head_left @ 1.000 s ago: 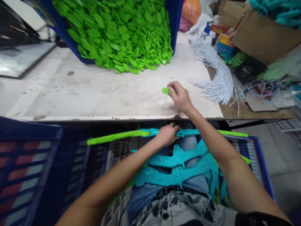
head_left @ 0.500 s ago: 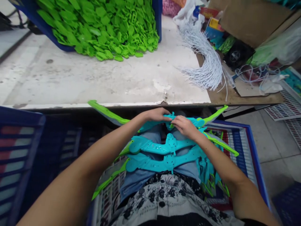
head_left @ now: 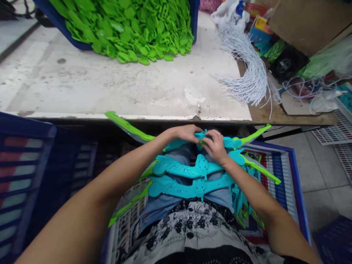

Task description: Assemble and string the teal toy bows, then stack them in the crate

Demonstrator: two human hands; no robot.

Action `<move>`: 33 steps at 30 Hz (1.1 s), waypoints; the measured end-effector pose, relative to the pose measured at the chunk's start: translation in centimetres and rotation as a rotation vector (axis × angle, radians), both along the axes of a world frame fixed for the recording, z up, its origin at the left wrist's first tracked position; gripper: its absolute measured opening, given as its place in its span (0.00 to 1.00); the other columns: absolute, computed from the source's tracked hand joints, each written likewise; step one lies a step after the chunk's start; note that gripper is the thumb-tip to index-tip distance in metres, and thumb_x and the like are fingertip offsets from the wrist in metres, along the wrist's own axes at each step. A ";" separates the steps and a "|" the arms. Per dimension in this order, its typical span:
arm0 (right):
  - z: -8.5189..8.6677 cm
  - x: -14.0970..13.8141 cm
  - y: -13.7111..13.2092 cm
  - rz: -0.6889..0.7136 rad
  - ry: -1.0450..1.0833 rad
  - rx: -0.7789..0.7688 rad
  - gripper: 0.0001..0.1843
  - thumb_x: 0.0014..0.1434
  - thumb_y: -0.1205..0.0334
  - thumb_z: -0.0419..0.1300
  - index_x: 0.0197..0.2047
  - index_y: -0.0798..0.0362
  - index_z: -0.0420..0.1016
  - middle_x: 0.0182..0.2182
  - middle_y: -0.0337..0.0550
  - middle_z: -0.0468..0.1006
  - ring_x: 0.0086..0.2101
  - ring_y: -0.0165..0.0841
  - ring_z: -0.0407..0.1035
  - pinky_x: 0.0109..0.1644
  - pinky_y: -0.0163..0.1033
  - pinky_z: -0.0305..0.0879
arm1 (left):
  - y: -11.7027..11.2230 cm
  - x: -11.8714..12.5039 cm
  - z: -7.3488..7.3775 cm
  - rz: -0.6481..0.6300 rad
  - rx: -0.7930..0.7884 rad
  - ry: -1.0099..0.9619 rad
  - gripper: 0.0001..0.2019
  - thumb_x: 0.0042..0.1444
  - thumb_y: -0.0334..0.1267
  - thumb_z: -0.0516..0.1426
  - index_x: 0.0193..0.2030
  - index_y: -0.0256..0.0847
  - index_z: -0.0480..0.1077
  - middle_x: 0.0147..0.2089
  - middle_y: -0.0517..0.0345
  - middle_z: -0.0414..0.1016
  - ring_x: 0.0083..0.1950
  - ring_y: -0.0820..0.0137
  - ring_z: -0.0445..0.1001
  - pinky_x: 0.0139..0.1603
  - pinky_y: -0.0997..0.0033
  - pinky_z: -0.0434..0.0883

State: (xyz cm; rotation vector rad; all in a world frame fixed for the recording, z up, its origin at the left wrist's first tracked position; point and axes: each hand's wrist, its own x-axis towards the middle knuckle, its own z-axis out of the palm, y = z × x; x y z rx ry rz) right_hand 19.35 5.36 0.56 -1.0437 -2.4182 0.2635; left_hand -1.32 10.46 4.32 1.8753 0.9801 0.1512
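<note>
My left hand [head_left: 184, 132] and my right hand [head_left: 215, 145] both grip the middle of a turquoise toy bow with green limb tips [head_left: 232, 142], held just below the table edge. My right fingers pinch a small green plastic piece against the bow's centre. Two more turquoise bows [head_left: 192, 169] lie across my lap under the hands. A heap of small green plastic pieces [head_left: 132, 29] spills from a blue crate at the back of the white table [head_left: 110, 88].
A bundle of white cords [head_left: 247, 73] lies on the table's right edge. Cardboard boxes, bags and wires clutter the far right. Blue crates stand at my left [head_left: 24, 165] and under my lap at right [head_left: 291, 172].
My right hand left the table with a small green piece and came down to the bow. Both hands now press together at the bow's centre, and the view has tilted down.
</note>
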 end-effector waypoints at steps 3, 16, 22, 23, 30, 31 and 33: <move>-0.3 0.2 0.0 -0.107 -0.026 -0.009 0.22 0.64 0.51 0.54 0.57 0.53 0.68 0.53 0.55 0.70 0.56 0.46 0.59 0.59 0.55 0.53 | -0.4 0.6 0.3 0.048 0.110 0.146 0.27 0.44 0.53 0.62 0.44 0.31 0.73 0.35 0.52 0.76 0.34 0.65 0.70 0.34 0.72 0.61; 0.4 -0.7 1.2 -0.170 -0.292 -0.199 0.26 0.58 0.49 0.62 0.55 0.56 0.70 0.45 0.53 0.75 0.48 0.46 0.64 0.51 0.50 0.55 | -1.8 2.3 1.2 0.085 0.334 0.480 0.18 0.52 0.46 0.58 0.45 0.35 0.71 0.41 0.46 0.78 0.43 0.56 0.76 0.36 0.68 0.65; 0.2 -0.9 0.0 -0.113 -0.257 -0.107 0.24 0.60 0.53 0.61 0.56 0.57 0.70 0.45 0.52 0.77 0.48 0.44 0.64 0.52 0.50 0.56 | -4.5 2.5 1.3 0.041 0.463 0.575 0.19 0.59 0.43 0.55 0.55 0.38 0.67 0.50 0.44 0.73 0.46 0.56 0.76 0.41 0.64 0.72; 0.5 -0.6 -0.3 -0.074 -0.230 -0.081 0.22 0.62 0.54 0.60 0.55 0.56 0.70 0.46 0.51 0.77 0.48 0.43 0.64 0.52 0.49 0.57 | -5.3 2.4 0.8 0.064 0.516 0.587 0.19 0.61 0.41 0.54 0.57 0.39 0.66 0.50 0.44 0.73 0.45 0.57 0.76 0.41 0.64 0.72; 7.0 9.5 4.1 -0.586 -0.095 0.117 0.17 0.66 0.59 0.48 0.44 0.55 0.78 0.41 0.53 0.78 0.43 0.43 0.68 0.49 0.49 0.62 | -9.2 0.9 -2.9 0.172 0.849 0.522 0.23 0.62 0.33 0.49 0.63 0.50 0.65 0.58 0.38 0.68 0.51 0.52 0.72 0.48 0.53 0.73; 8.1 11.6 5.7 -0.746 -0.133 0.113 0.17 0.65 0.61 0.49 0.46 0.56 0.77 0.42 0.55 0.78 0.43 0.45 0.68 0.50 0.50 0.62 | -9.3 0.8 -3.1 0.164 0.846 0.512 0.23 0.62 0.35 0.50 0.63 0.51 0.65 0.61 0.37 0.66 0.55 0.49 0.70 0.49 0.51 0.72; 9.7 15.1 9.0 -0.917 -0.292 0.006 0.17 0.62 0.64 0.52 0.47 0.62 0.77 0.42 0.61 0.78 0.43 0.48 0.70 0.49 0.50 0.63 | -9.5 0.9 -3.0 0.157 0.820 0.511 0.23 0.62 0.35 0.50 0.64 0.53 0.65 0.66 0.38 0.61 0.60 0.45 0.66 0.49 0.48 0.72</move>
